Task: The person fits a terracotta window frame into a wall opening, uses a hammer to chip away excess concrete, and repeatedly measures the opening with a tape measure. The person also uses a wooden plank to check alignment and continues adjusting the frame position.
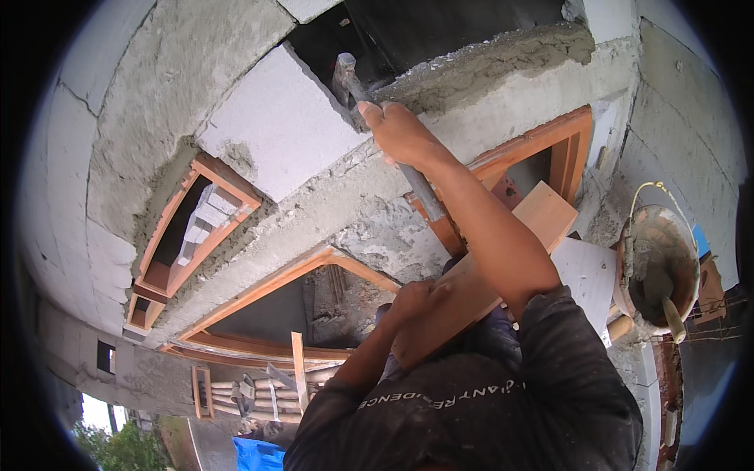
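Observation:
My right hand [400, 137] is wrapped around the shaft of a hammer [424, 192]. The hammer's head is raised beside the right end of a pale wall block [279, 122], at the edge of a dark opening; I cannot tell whether they touch. Lower down, my left hand [416, 302] is closed at the left edge of a reddish-brown wooden board [463, 302], which lies slanted in front of my body. My right forearm crosses above the board and hides part of it.
Rough mortar [503, 67] lines the ledge right of the pale block. Wooden frames [212, 310] sit in the wall below and to the left. At right hangs or stands a bucket [624, 267] with mortar and a wooden-handled tool [673, 318]. A blue sheet [258, 454] lies far below.

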{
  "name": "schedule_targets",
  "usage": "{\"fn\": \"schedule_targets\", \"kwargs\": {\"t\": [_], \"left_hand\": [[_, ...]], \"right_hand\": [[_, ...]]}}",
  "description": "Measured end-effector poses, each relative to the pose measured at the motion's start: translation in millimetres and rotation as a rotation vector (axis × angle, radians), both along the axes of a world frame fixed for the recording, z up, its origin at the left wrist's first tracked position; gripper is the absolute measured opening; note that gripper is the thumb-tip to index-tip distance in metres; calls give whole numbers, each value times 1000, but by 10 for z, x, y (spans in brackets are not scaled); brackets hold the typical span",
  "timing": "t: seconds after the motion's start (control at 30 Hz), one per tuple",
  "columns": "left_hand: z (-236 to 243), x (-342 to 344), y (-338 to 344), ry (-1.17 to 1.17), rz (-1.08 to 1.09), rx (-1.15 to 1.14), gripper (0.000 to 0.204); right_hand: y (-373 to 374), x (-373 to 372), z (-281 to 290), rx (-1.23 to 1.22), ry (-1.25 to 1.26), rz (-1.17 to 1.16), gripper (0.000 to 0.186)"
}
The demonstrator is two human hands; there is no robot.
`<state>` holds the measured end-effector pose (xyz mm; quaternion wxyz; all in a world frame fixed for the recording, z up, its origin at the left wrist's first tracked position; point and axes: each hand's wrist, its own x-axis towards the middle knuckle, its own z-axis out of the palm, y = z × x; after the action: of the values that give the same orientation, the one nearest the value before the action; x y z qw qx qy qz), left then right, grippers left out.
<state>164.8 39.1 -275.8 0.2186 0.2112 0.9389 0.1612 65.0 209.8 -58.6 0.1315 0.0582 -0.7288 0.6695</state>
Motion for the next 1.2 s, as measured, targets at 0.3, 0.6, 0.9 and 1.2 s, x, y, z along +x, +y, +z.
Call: {"fn": "schedule_targets", "kwargs": {"t": [0.3,0.6,0.9,1.2], "left_hand": [[-85,-12,-42,27,-2,55,67],[-79,3,-40,-10,-4,81,66],[37,-55,-6,-44,-20,-29,62],[-94,-85,-50,-42,-37,50,63]], "right_hand": [[29,143,52,-71,-26,92,52],[-19,58,-165,-104,31,49,46],[135,314,-24,-129,499,-205,45],[129,-107,58,177,352,-193,59]]}}
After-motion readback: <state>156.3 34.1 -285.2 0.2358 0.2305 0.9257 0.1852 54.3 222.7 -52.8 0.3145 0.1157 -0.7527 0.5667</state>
